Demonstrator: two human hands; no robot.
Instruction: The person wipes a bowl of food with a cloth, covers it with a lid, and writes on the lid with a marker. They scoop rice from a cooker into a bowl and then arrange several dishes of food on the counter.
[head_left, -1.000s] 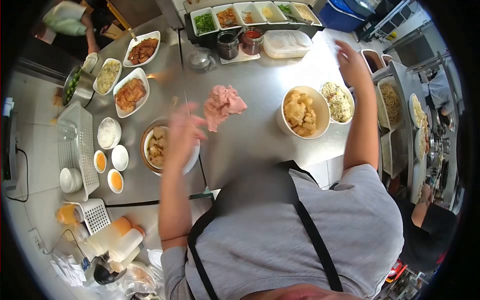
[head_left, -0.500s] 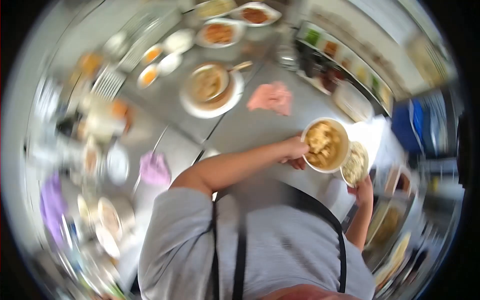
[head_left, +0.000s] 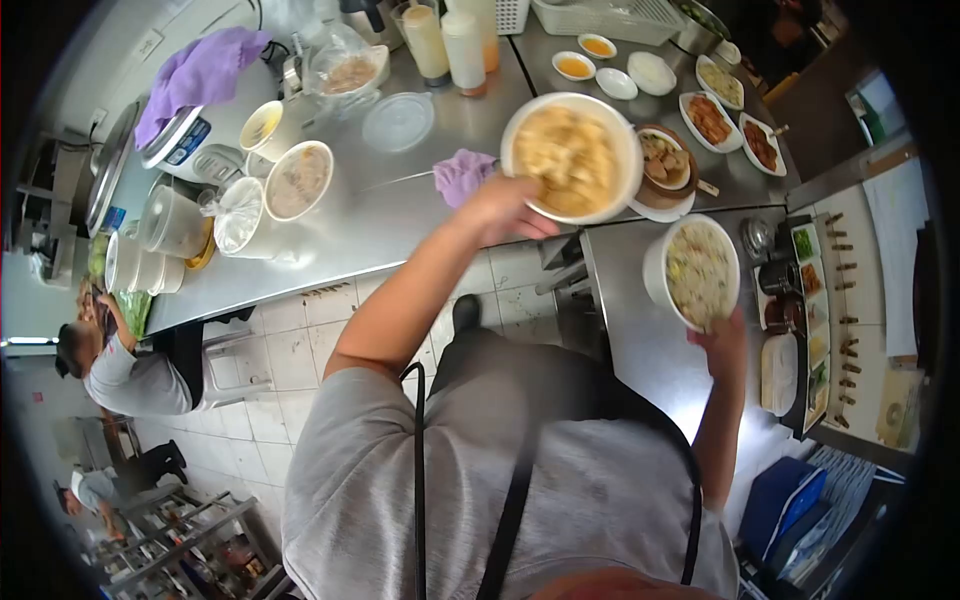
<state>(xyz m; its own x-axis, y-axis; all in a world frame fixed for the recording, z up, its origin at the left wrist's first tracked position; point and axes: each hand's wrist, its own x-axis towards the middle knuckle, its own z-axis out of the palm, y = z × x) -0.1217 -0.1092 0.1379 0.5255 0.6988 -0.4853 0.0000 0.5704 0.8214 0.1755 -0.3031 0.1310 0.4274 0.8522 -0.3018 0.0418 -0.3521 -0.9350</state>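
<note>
My left hand [head_left: 505, 210] grips the near rim of a round white bowl [head_left: 632, 165] filled with glossy yellow-brown chunks, held above the steel counter. At the right, my right hand [head_left: 722, 345] holds a second white bowl [head_left: 657, 285] by its lower edge. Inside that one is pale, grainy food with green bits that looks like fried rice [head_left: 700, 265]. Both bowls are raised and apart from each other. Just beyond the left bowl stands a brown pot of meat chunks [head_left: 664, 160] on a white plate [head_left: 665, 212]. A purple cloth [head_left: 464, 177] lies left of my left hand.
White tubs [head_left: 300, 180], a clear lid [head_left: 398, 121] and squeeze bottles [head_left: 463, 55] stand on the long counter [head_left: 370, 225]. Small side dishes [head_left: 706, 120] sit at the back right. A garnish tray [head_left: 808, 300] lines the right. One person [head_left: 140, 375] sits at the left; another is farther back.
My view has swung left, bringing the long counter, floor and people into sight. The two bowls, close together before, are now apart, the left one farther out over the counter.
</note>
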